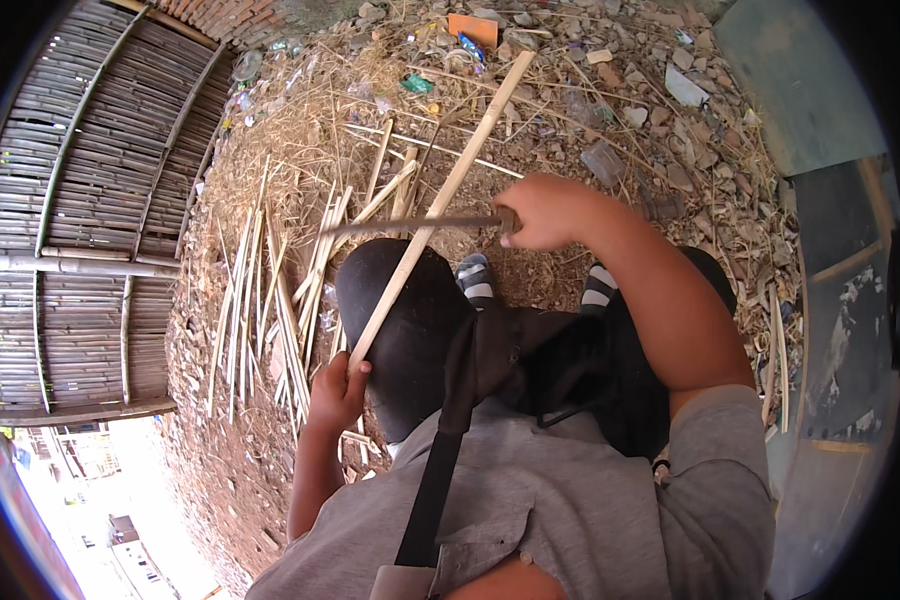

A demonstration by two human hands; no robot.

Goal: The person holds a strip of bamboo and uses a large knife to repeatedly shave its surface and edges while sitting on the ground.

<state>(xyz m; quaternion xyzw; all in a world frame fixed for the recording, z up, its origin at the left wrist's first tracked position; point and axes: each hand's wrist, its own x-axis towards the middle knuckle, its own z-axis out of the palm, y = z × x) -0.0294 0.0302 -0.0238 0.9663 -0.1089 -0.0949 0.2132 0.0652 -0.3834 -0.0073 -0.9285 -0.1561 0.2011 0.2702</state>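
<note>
My left hand (340, 394) is closed around the near end of a long, pale bamboo strip (460, 175). The strip slants up and to the right, passing over my left knee, and its far end is above the littered ground. In my right hand (550, 212) is the handle of a long, narrow knife (390, 225). Its dark blade points left and crosses the strip just beyond the knee. Whether the edge has cut into the strip I cannot tell.
Several split bamboo strips (240, 300) lie on the ground to the left. A slatted bamboo wall (80, 160) stands beyond them. Rubble and litter (660, 130) cover the ground ahead, with an orange piece (473, 30) at the back. Grey-green panels (805, 90) rise on the right.
</note>
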